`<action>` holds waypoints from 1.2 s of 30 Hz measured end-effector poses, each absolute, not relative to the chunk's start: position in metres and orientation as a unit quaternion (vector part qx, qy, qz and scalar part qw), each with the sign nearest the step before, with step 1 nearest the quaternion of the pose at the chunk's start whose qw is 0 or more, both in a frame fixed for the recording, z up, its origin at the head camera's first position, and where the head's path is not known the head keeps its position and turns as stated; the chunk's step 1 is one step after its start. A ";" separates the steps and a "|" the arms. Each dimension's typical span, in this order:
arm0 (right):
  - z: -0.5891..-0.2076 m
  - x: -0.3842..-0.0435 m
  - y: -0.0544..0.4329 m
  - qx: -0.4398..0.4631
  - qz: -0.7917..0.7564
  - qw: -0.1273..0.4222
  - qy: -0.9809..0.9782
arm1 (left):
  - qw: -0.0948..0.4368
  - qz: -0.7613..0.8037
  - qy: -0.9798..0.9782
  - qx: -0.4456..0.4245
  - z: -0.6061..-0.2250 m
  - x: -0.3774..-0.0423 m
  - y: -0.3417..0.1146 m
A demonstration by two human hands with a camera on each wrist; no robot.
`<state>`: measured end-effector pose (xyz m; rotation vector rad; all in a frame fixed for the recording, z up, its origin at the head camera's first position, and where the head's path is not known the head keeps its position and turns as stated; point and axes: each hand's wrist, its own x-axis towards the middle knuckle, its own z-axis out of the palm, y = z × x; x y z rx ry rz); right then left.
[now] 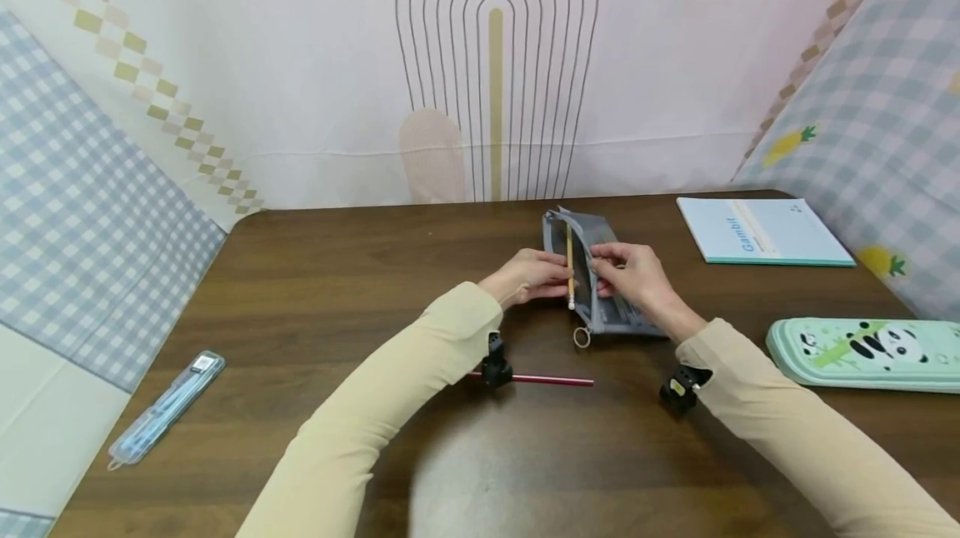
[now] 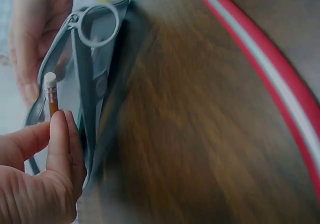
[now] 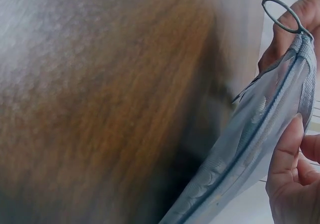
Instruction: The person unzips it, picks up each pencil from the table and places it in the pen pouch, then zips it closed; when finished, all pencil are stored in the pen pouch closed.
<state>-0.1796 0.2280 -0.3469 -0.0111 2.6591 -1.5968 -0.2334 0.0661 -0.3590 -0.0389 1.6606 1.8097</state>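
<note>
A grey zippered mesh pencil pouch [image 1: 618,315] lies at the table's middle right, its mouth spread wide. My left hand [image 1: 531,276] pinches a yellow pencil [image 1: 569,245] between thumb and fingers at that opening. The pencil's white eraser [image 2: 50,79] points toward me, up past the fingertips in the left wrist view. With thumb and fingers, my right hand [image 1: 636,276] grips the pouch's right edge. A round ring [image 1: 582,337] hangs from the zipper at the near corner. Nearer to me, a red pencil [image 1: 553,381] rests on the table, partly hidden by the left wrist camera.
On the right are a pale blue notebook [image 1: 765,231] and a mint green panda pencil case [image 1: 862,355]. A narrow clear case [image 1: 167,409] with light blue contents lies at the far left. Patterned cloth [image 1: 315,63] hangs behind the brown wooden table [image 1: 337,305].
</note>
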 end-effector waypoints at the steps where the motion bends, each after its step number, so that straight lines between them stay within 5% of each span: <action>1: -0.347 -0.180 0.228 -0.005 -0.516 0.021 0.856 | 0.332 0.693 0.640 -0.018 -0.360 -0.233 0.069; 15: -0.348 -0.180 0.227 -0.009 -0.518 0.017 0.855 | 0.328 0.686 0.649 0.022 -0.355 -0.221 0.068; 26: -0.346 -0.180 0.230 -0.015 -0.521 0.010 0.853 | 0.414 0.543 0.698 0.217 -0.356 -0.204 -0.016; 36: -0.348 -0.180 0.231 -0.010 -0.524 0.012 0.852 | 0.363 0.404 0.767 0.342 -0.365 -0.179 -0.049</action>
